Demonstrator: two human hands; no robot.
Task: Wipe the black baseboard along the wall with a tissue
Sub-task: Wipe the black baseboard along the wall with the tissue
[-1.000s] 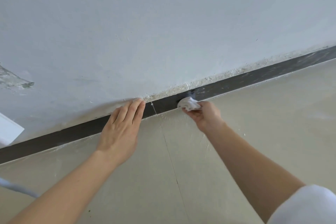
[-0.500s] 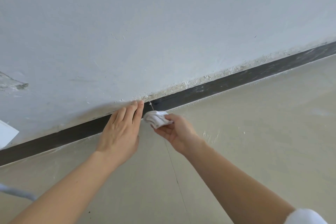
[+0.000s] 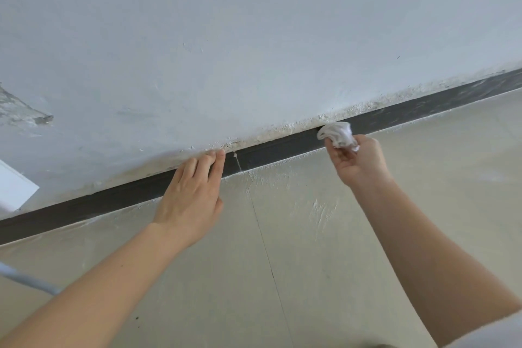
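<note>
Tissue (image 3: pixel 337 135), one, pinched in right hand (image 3: pixel 358 162) on baseboard (image 3: pixel 282 147); left hand (image 3: pixel 192 195) flat, perhaps touching.

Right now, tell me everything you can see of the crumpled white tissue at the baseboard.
The crumpled white tissue is a wadded ball of thin, soft-looking paper, full of folds. The right hand grips its lower part with curled fingers; the upper part sticks out and lies against the black baseboard, just below the crumbly plaster edge of the pale wall.
</note>
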